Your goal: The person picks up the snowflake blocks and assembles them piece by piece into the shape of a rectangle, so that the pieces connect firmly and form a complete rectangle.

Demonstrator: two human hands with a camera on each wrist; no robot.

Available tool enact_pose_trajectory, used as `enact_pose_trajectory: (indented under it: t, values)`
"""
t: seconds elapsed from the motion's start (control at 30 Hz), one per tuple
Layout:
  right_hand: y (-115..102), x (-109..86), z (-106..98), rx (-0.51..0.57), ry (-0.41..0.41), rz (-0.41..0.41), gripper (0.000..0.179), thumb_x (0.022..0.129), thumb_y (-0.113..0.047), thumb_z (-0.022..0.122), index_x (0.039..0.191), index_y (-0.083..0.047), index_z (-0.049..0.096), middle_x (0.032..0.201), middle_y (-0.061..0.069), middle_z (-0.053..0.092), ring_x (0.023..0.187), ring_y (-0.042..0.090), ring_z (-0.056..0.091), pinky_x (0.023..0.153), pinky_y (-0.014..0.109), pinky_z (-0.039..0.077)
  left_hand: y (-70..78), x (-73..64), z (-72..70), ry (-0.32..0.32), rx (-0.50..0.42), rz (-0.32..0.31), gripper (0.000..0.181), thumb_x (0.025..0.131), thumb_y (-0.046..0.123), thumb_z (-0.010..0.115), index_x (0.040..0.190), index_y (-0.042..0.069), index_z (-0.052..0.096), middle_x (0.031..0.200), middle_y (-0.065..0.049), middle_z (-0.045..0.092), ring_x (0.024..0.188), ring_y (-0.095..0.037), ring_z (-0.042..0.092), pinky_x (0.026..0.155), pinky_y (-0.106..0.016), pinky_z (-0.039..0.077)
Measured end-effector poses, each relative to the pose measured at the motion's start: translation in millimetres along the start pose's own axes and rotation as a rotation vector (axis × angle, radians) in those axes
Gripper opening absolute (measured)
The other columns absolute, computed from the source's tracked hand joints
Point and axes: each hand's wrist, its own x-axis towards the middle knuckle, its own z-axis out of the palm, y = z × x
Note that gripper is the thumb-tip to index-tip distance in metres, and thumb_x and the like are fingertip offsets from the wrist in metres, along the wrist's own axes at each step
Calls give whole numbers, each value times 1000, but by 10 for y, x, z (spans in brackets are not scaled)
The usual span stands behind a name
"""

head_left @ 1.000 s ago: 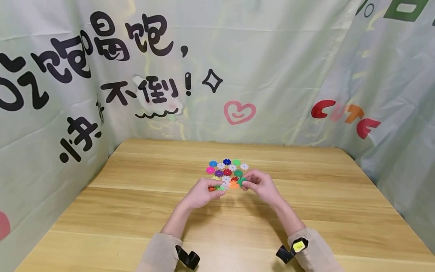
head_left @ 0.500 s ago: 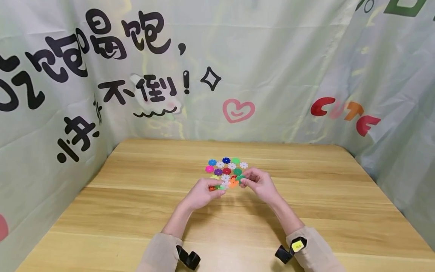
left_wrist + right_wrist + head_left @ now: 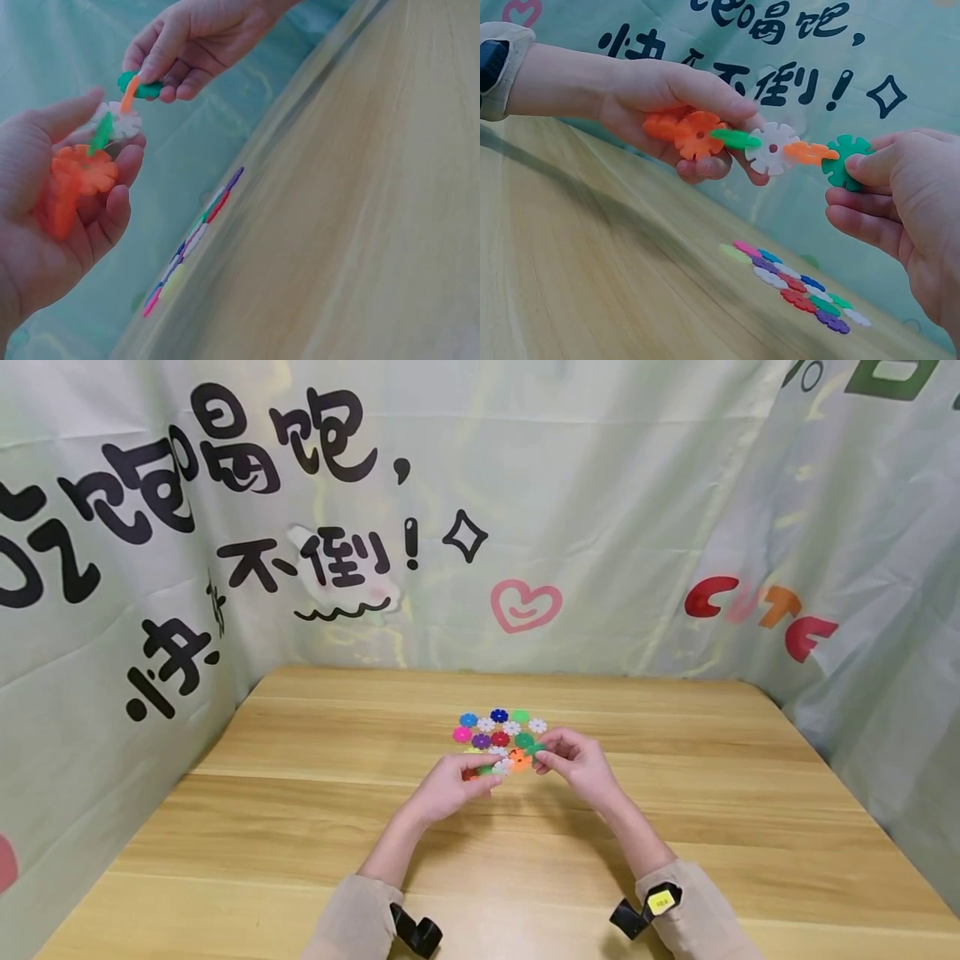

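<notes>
My left hand (image 3: 442,787) holds a short chain of slotted plastic snowflake discs. In the right wrist view, its orange disc (image 3: 697,135) lies against the fingers, followed by a light green disc (image 3: 735,139), a white disc (image 3: 772,148) and another orange disc (image 3: 806,153) seen edge-on. Thumb and fingers of my right hand (image 3: 579,767) pinch a dark green disc (image 3: 841,166). Its edge meets the chain's orange end disc; how deep the slots engage I cannot tell. The chain's near end is partly hidden in the left palm. Both hands are raised off the table.
Several loose discs, among them a dark blue disc (image 3: 499,716) and a pink disc (image 3: 462,735), lie flat in rows on the wooden table (image 3: 337,727) beyond the hands. A printed curtain (image 3: 615,527) stands behind the table.
The left hand's chain has shifted slightly right and its orange end disc has turned. The right hand has risen a little with the dark green disc, now against the orange disc. Loose discs stay put.
</notes>
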Motion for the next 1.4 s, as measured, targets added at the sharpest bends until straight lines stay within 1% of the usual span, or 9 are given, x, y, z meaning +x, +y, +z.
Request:
enact_pose_trajectory:
  t: [0.07,0.13,0.3,0.4,0.53,0.6,0.83,1.13,1.4]
  values:
    - [7,-3,-1,-1,-1,1,14,85,7,60,98,11,58,77,18,61,68,22,65,65,49,52,-10,1,-5,-6,-11,0,40,92,28,58,125,4,58,87,-15,64,73,-27,61,51,-24,41]
    - [13,-4,-1,0,-2,9,14,85,7,60,99,11,58,78,19,60,68,23,65,65,49,52,-17,0,-11,-6,-16,-4,38,95,31,53,122,5,60,73,-11,59,63,-23,57,51,-24,40]
    - [22,-3,0,3,-6,20,14,86,6,60,100,10,58,79,21,60,69,23,65,65,49,52,-24,4,-20,3,2,-7,43,99,38,39,122,9,61,49,1,31,41,-15,29,58,-28,42]
    - [-17,-6,15,-1,-11,16,14,86,8,59,99,11,58,78,23,60,68,24,65,64,47,53,-32,17,-18,-12,-9,-3,47,101,39,33,126,8,58,70,-5,58,56,-17,52,78,-34,47]
    - [-16,-11,51,1,-22,8,12,85,9,60,97,10,59,79,23,61,68,27,64,64,47,53,-47,29,-11,-68,-84,14,52,101,41,30,131,5,52,112,-17,61,93,-30,62,93,-38,44]
    - [-10,-13,76,7,-33,-3,12,84,10,59,96,11,59,79,23,62,67,27,64,63,46,53,-44,30,-5,-90,-125,19,54,100,42,30,133,3,49,108,-18,62,82,-34,63,90,-35,46]
    - [50,-7,130,16,-40,-26,11,85,9,59,96,11,59,79,22,61,67,17,64,61,38,55,-22,11,32,-126,-260,-16,56,101,40,30,137,-2,41,106,-28,59,84,-41,62,82,-36,51]
    - [53,-6,156,-8,-49,-48,11,86,7,59,96,11,60,81,23,61,67,20,64,61,42,54,-10,7,46,-84,-130,8,50,100,37,38,136,2,45,126,-12,56,107,-26,58,101,-39,37]
    - [70,-1,162,-59,-24,-26,9,86,4,61,94,7,64,88,18,59,68,34,61,61,40,55,4,27,77,-92,-189,6,46,94,13,55,134,-5,43,108,-24,61,93,-34,62,85,-36,50]
